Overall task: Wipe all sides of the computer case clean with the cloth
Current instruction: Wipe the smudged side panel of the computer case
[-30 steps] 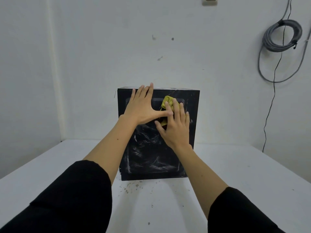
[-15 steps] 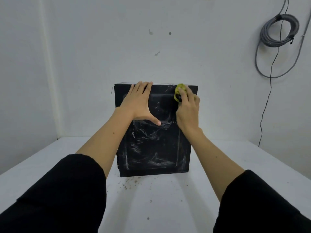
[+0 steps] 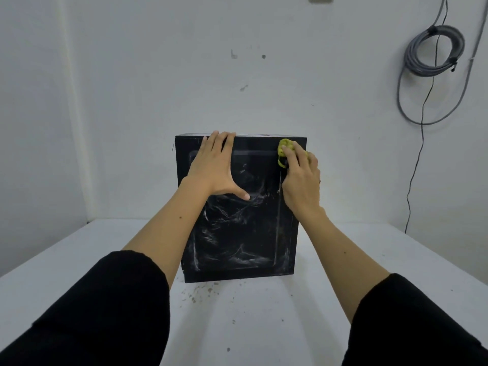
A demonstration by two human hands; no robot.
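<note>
Two bare hands are working on the black, box-shaped metal computer case [image 3: 239, 207], which is standing upright on the white table [image 3: 396, 260], close to the pale back wall [image 3: 158, 75] and roughly centred in front of the person. The left hand [image 3: 215, 167] is lying flat and spread wide against the upper part of the facing panel, fingertips reaching the top edge and thumb stretched out to the side; judging by that, it is bracing the case so that it is not sliding or tipping under the rubbing. The right hand [image 3: 301, 178] is curling round a bunched yellow-green cloth [image 3: 286, 149] and pressing it to the panel's upper right corner, probably because that corner is the patch being cleaned.

White smears are covering much of the facing panel, so this side is looking only partly done. Specks of dark crumbs [image 3: 200, 291] are lying on the table just in front of the case's base.

Most of the cloth is hiding under the right fingers, so its full size and shape are hard to judge. Only the facing panel and a sliver of the top are showing; the back and both flanks are out of sight, and I cannot tell their condition. Black sleeves [image 3: 105, 313] are running off the lower edge. A coiled grey cable [image 3: 433, 54] is hanging on the wall at right, its lower end dropping behind the table.
</note>
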